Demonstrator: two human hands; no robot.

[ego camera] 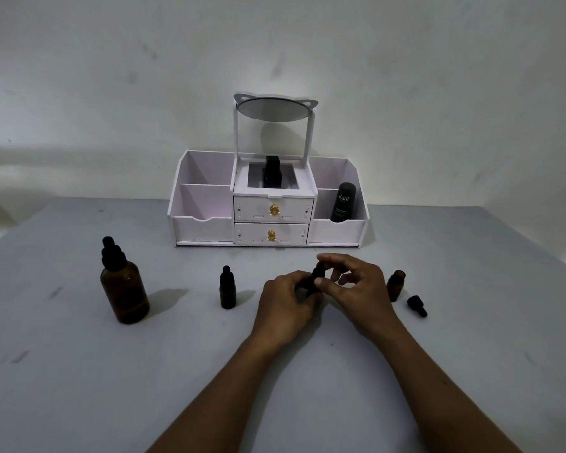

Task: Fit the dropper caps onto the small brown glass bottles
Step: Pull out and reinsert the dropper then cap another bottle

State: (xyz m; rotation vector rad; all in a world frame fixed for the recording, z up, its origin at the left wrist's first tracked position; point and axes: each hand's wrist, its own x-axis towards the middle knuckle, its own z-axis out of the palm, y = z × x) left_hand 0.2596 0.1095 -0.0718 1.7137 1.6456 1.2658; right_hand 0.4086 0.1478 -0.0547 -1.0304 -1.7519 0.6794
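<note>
1. Head view: a broad grey tabletop (79,387) fills the lower two thirds of the frame, meeting a pale wall across the top.
2. A white compartmented desk organiser (268,204) stands at centre frame against the wall, with two small drawers with gold knobs, an oval tilting mirror (273,109) on a frame above them, and open bins on either side.
3. A black cylindrical bottle marked "Kahf" (342,202) stands in the organiser's right bin; a black boxy item (272,173) sits in the recess under the mirror.
4. A large brown glass bottle with a black dropper cap (123,284) stands upright at left of frame.
5. The left hand (283,302), just right of centre, has its fingers closed around a small brown glass bottle (309,287), mostly hidden by the fingers.
6. The right hand (356,286), touching the left, pinches a black dropper cap (317,271) on top of that bottle between thumb and forefinger; the other fingers are curled loosely apart above.
7. A small dark bottle already wearing its dropper cap (227,289) stands upright between the large bottle and the hands.
8. A small uncapped brown glass bottle (396,285) stands just right of the right hand.
9. A loose black dropper cap (417,305) lies on its side near that open bottle, toward lower right.
</note>
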